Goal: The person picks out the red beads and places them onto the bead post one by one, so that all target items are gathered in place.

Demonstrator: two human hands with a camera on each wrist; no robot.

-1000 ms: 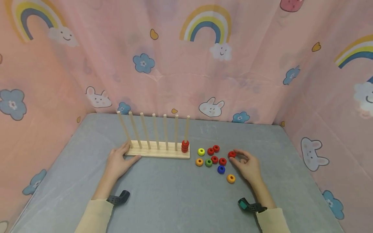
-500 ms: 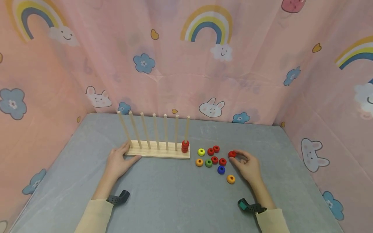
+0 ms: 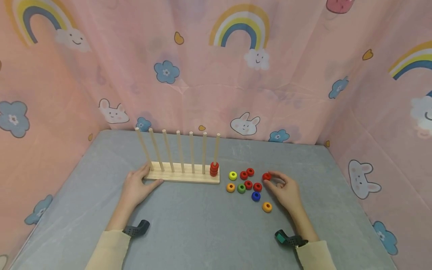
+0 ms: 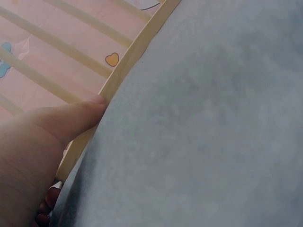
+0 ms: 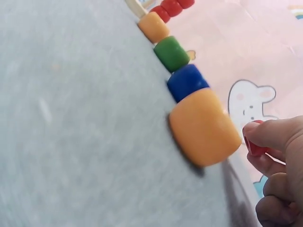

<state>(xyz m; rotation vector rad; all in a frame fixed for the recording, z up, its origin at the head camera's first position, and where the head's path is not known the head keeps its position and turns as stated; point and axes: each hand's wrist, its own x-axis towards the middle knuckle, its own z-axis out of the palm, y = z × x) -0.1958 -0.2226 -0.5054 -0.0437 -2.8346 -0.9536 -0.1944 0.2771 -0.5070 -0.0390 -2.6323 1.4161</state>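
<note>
My left hand (image 3: 137, 187) grips the left end of a wooden peg stand (image 3: 183, 177). Its thumb lies along the front edge of the base, also seen in the left wrist view, while the other fingers reach round the end. Red beads (image 3: 214, 169) are stacked on the rightmost of several upright pegs. Between thumb and fingertips my right hand (image 3: 287, 191) pinches a red bead (image 3: 266, 176), to the right of the loose beads. In the right wrist view that red bead (image 5: 255, 144) is partly hidden by the thumb.
Right of the stand lie loose beads: yellow (image 3: 233, 175), green (image 3: 241, 188), blue (image 3: 256, 196), several red (image 3: 257, 187) and two orange, one orange bead (image 3: 267, 207) nearest the front. A grey cloth (image 3: 202, 228) covers the table; a pink printed curtain (image 3: 209, 93) surrounds it.
My right hand has shifted slightly left and away from me with the red bead in its pinch. The left hand keeps its hold on the peg stand.
</note>
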